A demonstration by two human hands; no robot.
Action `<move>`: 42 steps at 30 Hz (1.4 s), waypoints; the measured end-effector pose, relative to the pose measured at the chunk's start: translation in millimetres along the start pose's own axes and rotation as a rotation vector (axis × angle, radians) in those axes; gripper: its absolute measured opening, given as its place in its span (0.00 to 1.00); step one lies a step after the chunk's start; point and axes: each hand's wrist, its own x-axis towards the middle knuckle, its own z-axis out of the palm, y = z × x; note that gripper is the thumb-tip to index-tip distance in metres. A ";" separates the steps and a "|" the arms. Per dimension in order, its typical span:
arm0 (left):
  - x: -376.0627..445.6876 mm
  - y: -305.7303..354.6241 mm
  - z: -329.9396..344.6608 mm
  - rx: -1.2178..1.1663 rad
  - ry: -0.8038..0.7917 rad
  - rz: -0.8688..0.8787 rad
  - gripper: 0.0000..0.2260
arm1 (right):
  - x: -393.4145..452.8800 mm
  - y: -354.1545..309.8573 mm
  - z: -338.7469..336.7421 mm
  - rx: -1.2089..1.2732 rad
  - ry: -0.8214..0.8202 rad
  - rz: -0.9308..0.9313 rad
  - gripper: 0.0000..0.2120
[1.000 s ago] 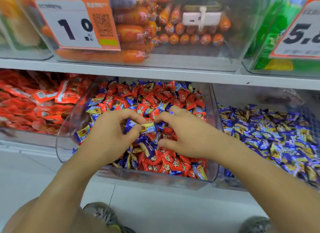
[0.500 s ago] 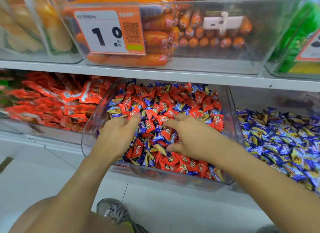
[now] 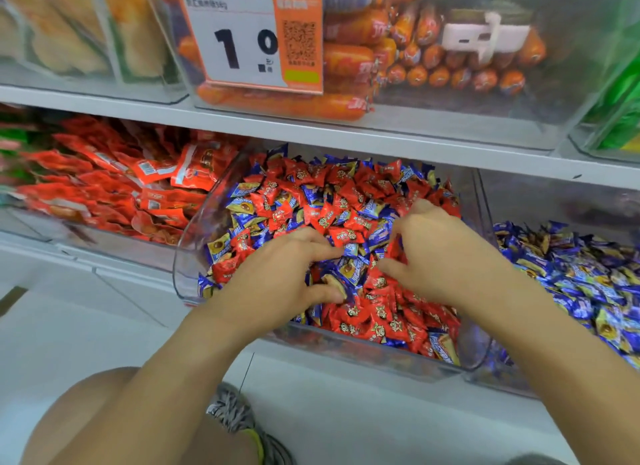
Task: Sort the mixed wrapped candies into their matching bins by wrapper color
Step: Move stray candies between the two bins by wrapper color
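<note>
A clear middle bin (image 3: 183,257) holds a heap of mixed red and blue wrapped candies (image 3: 332,201). Both my hands are inside it. My left hand (image 3: 277,277) lies on the heap with its fingers bent, and a blue candy (image 3: 348,274) sits between thumb and fingers. My right hand (image 3: 446,257) digs in beside it with fingers curled down, a red candy (image 3: 394,250) caught between fingertips and thumb. The bin to the right (image 3: 485,201) holds blue candies (image 3: 571,277). Whatever lies under my palms is hidden.
The bin at the left holds red snack packets (image 3: 104,187). A white shelf board (image 3: 346,135) runs just above the bins and carries a clear bin of orange sausages (image 3: 346,59) with a price tag (image 3: 242,39). Below are the white floor, my knee and a shoe (image 3: 235,416).
The camera has moved closer and turned left. My left hand, which pinched a blue candy a second ago, pressed flat into the heap and now curls there; my right hand has dug deeper.
</note>
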 end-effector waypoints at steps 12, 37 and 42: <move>10.3 -1.7 3.6 0.071 0.073 -0.105 0.36 | 11.5 -15.2 23.1 -0.044 0.007 -0.192 0.30; 12.4 0.4 0.9 -0.086 0.206 -0.156 0.05 | 2.6 25.2 -27.0 0.217 0.221 -0.146 0.19; 9.0 1.7 -2.7 -0.170 0.274 -0.186 0.15 | -0.5 17.9 -18.7 0.059 0.110 -0.015 0.14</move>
